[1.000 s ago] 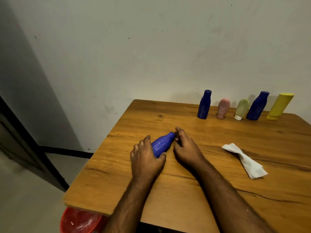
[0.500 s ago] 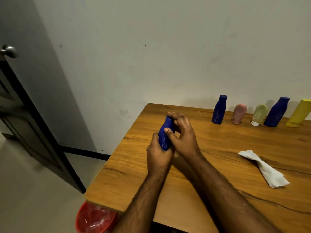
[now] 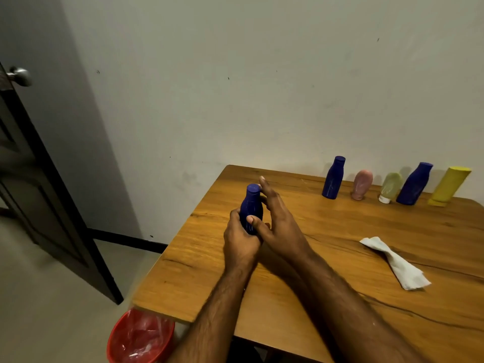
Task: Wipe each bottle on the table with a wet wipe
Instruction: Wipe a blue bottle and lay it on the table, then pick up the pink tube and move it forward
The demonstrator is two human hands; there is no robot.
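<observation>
My left hand (image 3: 239, 239) grips the lower half of a dark blue bottle (image 3: 252, 203) and holds it upright over the left part of the wooden table (image 3: 327, 231). My right hand (image 3: 280, 226) lies against the bottle's right side with straight fingers, its thumb touching the front. A crumpled white wet wipe (image 3: 395, 263) lies on the table to the right, apart from both hands. Along the back edge by the wall stand a blue bottle (image 3: 333, 178), a pink tube (image 3: 362, 184), a pale green tube (image 3: 390, 187), another blue bottle (image 3: 413, 184) and a yellow bottle (image 3: 449, 186).
A red bin (image 3: 138, 336) with a plastic liner sits on the floor under the table's near left corner. A dark door (image 3: 31, 179) with a metal knob stands open on the left. The wall runs right behind the table.
The blue bottle went from lying on the table to upright in my left hand. My right hand's fingers, curled round the neck half a second ago, have straightened.
</observation>
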